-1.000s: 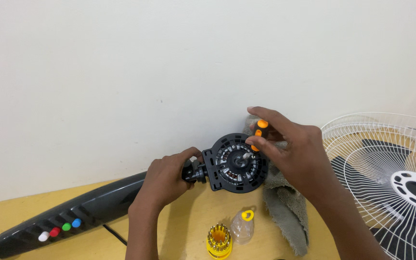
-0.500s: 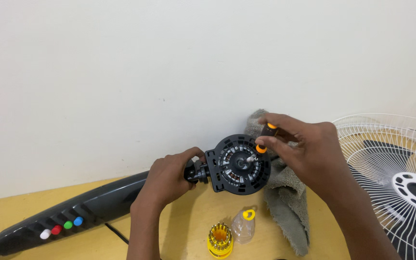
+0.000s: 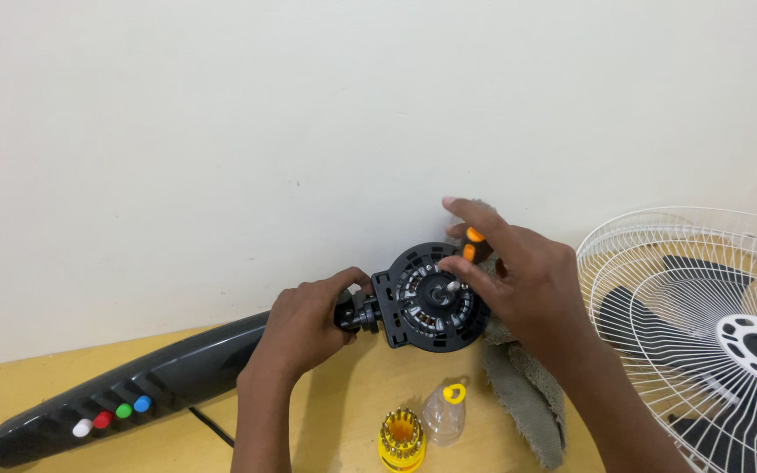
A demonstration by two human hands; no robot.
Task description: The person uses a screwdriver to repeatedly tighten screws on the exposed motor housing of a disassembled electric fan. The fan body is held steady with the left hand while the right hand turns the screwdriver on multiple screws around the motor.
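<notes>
A round black fan motor housing (image 3: 431, 300) with its shaft and windings showing sits at the end of a black fan stand (image 3: 133, 394) that lies across the yellow table (image 3: 343, 412). My left hand (image 3: 304, 324) grips the neck joint just left of the motor. My right hand (image 3: 519, 280) holds a black and orange screwdriver (image 3: 473, 245) against the motor's right face, fingers curled over the handle.
A grey cloth (image 3: 527, 394) lies under and right of the motor. A yellow screwdriver bit holder (image 3: 401, 438) and its clear cap (image 3: 445, 416) stand near the front edge. A white fan grille with a black blade (image 3: 711, 324) fills the right. A pale wall is close behind.
My right hand has shifted the screwdriver lower and closer onto the motor face. My left hand keeps its grip on the neck.
</notes>
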